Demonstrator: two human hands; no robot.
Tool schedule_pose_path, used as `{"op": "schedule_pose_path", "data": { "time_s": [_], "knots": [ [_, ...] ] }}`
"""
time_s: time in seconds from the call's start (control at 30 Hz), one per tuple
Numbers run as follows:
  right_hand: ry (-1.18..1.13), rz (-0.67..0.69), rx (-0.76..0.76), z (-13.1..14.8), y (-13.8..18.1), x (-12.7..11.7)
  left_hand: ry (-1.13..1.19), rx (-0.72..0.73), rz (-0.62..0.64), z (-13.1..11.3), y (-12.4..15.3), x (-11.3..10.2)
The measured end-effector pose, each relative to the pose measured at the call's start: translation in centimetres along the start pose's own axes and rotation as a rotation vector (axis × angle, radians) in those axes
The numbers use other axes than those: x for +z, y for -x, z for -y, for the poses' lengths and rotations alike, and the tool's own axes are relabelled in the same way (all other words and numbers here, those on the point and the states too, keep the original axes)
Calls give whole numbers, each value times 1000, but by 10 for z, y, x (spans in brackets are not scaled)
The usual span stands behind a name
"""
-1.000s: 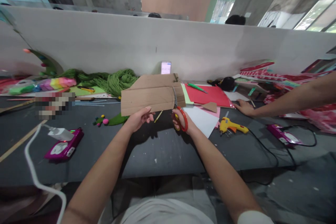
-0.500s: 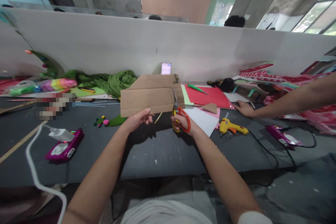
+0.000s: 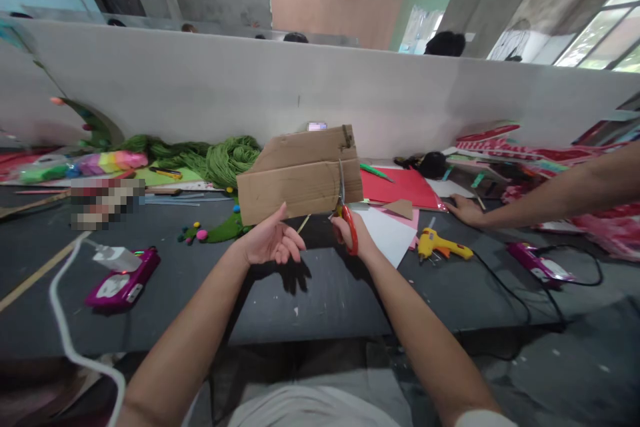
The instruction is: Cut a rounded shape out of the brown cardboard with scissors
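A piece of brown cardboard with one slanted corner is held up, tilted, above the table. My right hand grips scissors with red and yellow handles, and their blades lie at the cardboard near its right end. Close under the lower edge is my left hand, palm turned up and fingers loosely apart. Its thumb tip meets that edge, though I cannot tell whether it bears any weight. Behind the hands lie a white paper sheet and a small cardboard scrap.
A yellow glue gun and a purple power strip lie right; another purple strip sits left. Green yarn, red paper and a green cutter lie farther back. Another person's hand rests on the table.
My left hand has opened its fingers and turned palm up. The cardboard has shifted right and tilted up at its right end. The scissors' handles have turned and come closer together.
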State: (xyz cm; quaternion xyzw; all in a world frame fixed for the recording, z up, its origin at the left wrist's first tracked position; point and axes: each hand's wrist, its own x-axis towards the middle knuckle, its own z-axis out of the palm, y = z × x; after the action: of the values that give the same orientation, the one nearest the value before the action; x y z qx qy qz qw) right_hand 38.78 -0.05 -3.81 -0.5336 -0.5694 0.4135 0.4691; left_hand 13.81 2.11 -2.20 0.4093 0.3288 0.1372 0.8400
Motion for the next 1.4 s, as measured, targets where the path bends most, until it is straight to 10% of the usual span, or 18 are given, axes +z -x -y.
{"op": "schedule_pose_path", "data": {
  "time_s": [0.1,0.2,0.3,0.4,0.5,0.6,0.93,1.17,1.4],
  "knots": [
    [76,13,-75,0,2,-4,-153,17,355,6,20,3],
    [84,128,-69,-3,4,-6,-179,280,332,1,43,-10],
    [70,235,-73,-4,4,-8,12,930,-313,-18,53,-38],
    [69,313,-86,-2,4,-12,-133,1162,-947,-33,46,-62],
    [86,396,-80,5,6,-20,-677,1063,-1239,-35,36,-72],
    [112,441,-85,11,9,-27,-953,959,-1279,-32,28,-68],
    [249,401,-141,15,8,-40,-1029,904,-1418,-45,40,-18],
    [282,526,-83,16,13,-46,-1021,785,-1285,-39,39,-23],
    [207,389,121,19,13,-22,-1072,572,-1455,-33,36,-30]
  ]
}}
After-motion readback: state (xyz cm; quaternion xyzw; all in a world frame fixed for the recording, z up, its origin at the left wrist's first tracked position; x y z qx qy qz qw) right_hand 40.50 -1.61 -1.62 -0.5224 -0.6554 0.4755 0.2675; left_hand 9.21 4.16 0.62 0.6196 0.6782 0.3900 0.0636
